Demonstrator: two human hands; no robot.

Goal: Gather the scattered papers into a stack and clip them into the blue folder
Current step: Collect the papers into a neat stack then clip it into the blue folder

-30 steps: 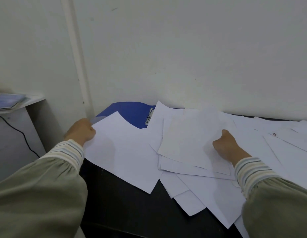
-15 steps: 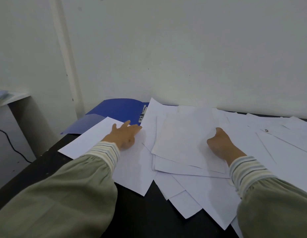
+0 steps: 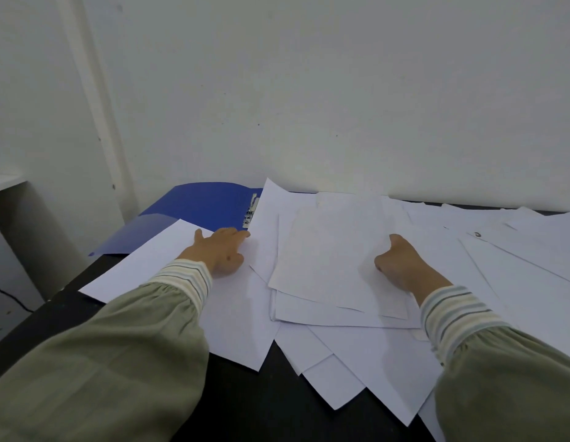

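Many smooth white rectangular papers [image 3: 338, 250] fanned across black table [image 3: 252, 406]. Glossy blue folder [image 3: 194, 207] partly buried at far left. Left hand [image 3: 221, 250] laid flat, fingers straight. Right hand [image 3: 401, 266] fingers curled, tucked into sheets.

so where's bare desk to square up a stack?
Bare: dark table at the near edge, between the sleeves, below the sheets' corners; a strip left of the left hand's sheet. Crowded: overlapping papers from blue folder rightward, under the right hand.
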